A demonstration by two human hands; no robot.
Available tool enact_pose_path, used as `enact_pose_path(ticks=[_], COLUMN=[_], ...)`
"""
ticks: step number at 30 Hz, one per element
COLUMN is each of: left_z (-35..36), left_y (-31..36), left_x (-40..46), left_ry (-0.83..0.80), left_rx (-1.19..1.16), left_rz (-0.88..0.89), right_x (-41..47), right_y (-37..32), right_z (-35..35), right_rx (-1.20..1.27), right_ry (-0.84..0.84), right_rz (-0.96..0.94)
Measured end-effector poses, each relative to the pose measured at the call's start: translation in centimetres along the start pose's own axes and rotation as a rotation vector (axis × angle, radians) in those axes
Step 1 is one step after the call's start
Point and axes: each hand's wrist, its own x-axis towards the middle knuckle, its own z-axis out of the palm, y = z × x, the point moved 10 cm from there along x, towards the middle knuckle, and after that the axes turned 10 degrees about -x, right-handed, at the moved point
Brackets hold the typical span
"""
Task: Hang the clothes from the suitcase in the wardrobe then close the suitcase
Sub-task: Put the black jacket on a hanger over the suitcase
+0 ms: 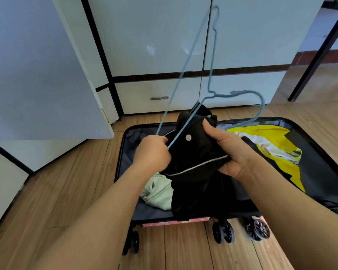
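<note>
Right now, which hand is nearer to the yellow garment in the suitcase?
The right hand. It grips the black garment just beside the yellow garment. The left hand pinches the blue hanger on the far side of the black garment.

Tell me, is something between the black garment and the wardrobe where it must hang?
Yes. The wardrobe's white doors straight ahead look shut. Both hands are busy: the left hand grips the blue hanger and the right hand holds the black garment.

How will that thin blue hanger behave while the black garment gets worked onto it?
The blue hanger looks like thin wire, so it is probably light and may flex. The black garment sags in folds, so it is likely floppy and could slide off the smooth wire.
</note>
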Motion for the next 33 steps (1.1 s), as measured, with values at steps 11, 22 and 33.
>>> enact_pose_path(ticks=[11, 22, 33], left_z=[0.3, 0.4, 3.7], left_y=[-4.2, -7.9, -16.8], left_x=[0.4, -0.2, -2.8], left_ry=[-0.121, -0.058, -0.036], left_rx=[-0.86, -0.562, 0.006], left_rz=[-0.237, -0.285, -0.526], right_x=[1.4, 1.0, 0.3], right_y=[1.6, 1.1, 1.5], right_z=[-8.4, -9.1, -8.5], right_rx=[-0.707, -0.373, -0.426], right_ry=[0.435, 0.645, 0.606], right_rz=[0.009, 0.021, 0.129])
